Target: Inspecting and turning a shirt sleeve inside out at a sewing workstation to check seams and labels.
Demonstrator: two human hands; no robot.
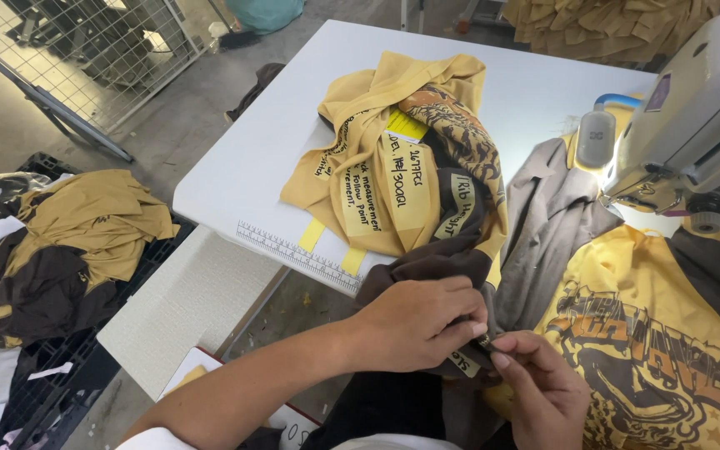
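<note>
Brown fabric edge (439, 267) pinched closed between left hand (414, 321) and right hand (543, 392) at near desk (235, 167) edge, running up toward yellow bundle (393, 158), left hand nearer it, sewing machine (693, 117) to the right.

Dark brown fabric piece (427, 271) pinched at its lower edge, by a small tag (466, 363).

The brown cloth hangs crumpled off the front edge of the white counter (235, 167), its upper part running up into a mustard-yellow bundle. At its lower folds, a small pale label with dark lettering sticks out, tilted, just beside a tiny dark metallic bit that is too small to make out.
</note>
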